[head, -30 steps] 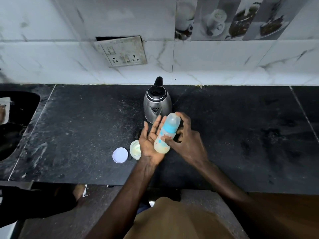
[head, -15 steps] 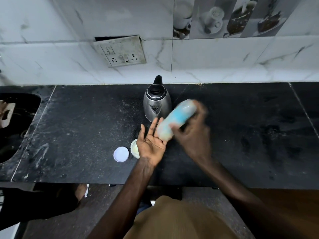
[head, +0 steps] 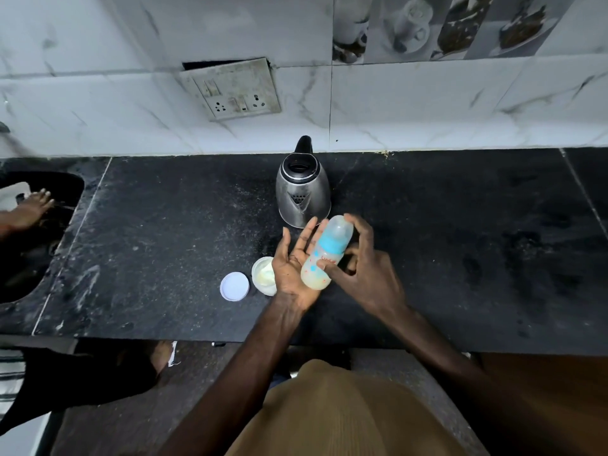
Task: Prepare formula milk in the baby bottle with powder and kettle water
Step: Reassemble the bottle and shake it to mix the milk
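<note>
My right hand (head: 365, 274) grips a capped baby bottle (head: 325, 255) with a blue collar and pale milky liquid at its base. The bottle is tilted, its base pressed against the palm of my left hand (head: 292, 268), which is held open and flat, fingers apart. Just behind the hands stands a steel kettle (head: 302, 195) with a black handle, its lid open. A small open powder tub (head: 263, 276) sits on the black counter (head: 164, 241) left of my left hand, partly hidden by it. Its white lid (head: 234, 286) lies beside it.
A sink (head: 29, 238) is cut into the counter at far left, with another person's hand (head: 31, 207) at it. A wall socket plate (head: 232, 88) hangs on the tiled wall above the kettle. The counter's front edge runs below my wrists.
My right hand swung the bottle up and away to the right, then brought it back down so its base meets my open left palm again. My left hand stayed in place.
</note>
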